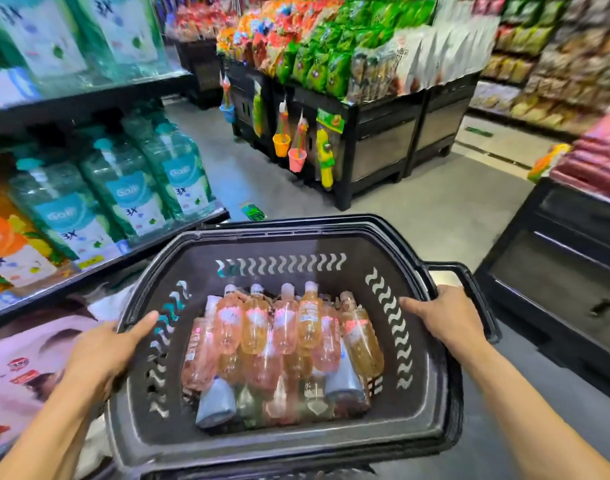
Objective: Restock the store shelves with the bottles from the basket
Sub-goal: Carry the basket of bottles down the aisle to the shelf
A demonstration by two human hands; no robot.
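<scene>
A dark plastic basket is held up in front of me, at about the height of the lower shelf. Inside lie several pink and amber bottles with white caps, heaped over a few grey and clear ones. My left hand grips the basket's left rim, thumb hooked over the edge. My right hand grips the right rim near the folded handle. The store shelves stand to my left.
The left shelves carry green and orange refill pouches. A black display stand heaped with snack bags and hung with toys stands ahead across the grey floor. A dark counter with pink packs stands at right.
</scene>
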